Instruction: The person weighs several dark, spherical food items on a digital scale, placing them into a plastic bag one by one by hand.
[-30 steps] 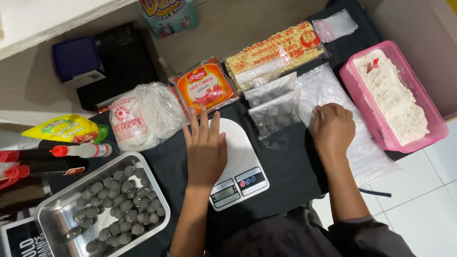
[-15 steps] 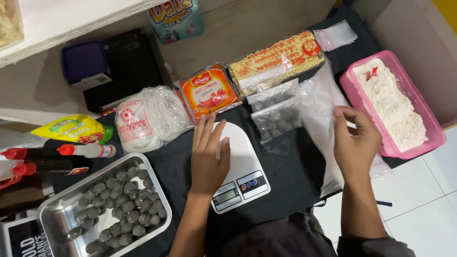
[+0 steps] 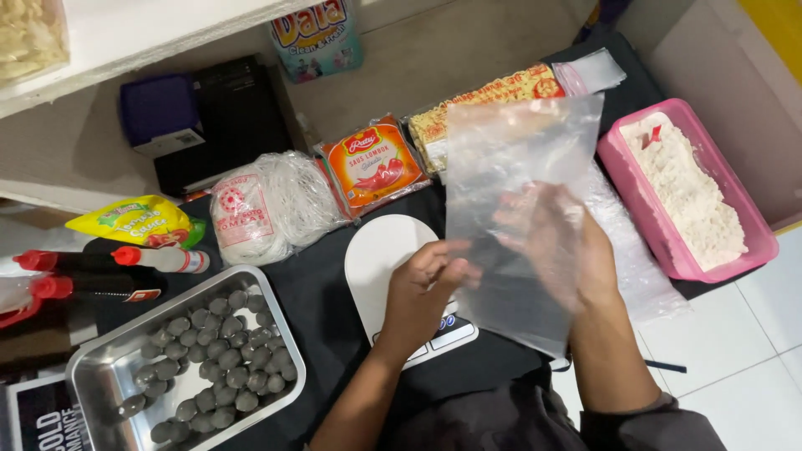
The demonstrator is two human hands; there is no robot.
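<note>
Both my hands grip one clear plastic bag (image 3: 518, 217): left hand (image 3: 422, 292) pinches its edge, right hand (image 3: 555, 242) closed behind, spreading it above the white kitchen scale (image 3: 388, 259).

Person's two forearms bare, no watch, rings or gloves visible. Left hand (image 3: 423, 288) and right hand (image 3: 555, 242) uncovered. Dark grey garment at the bottom edge, soft folds across the lap; a dark sleeve edge sits near the right elbow.
</note>
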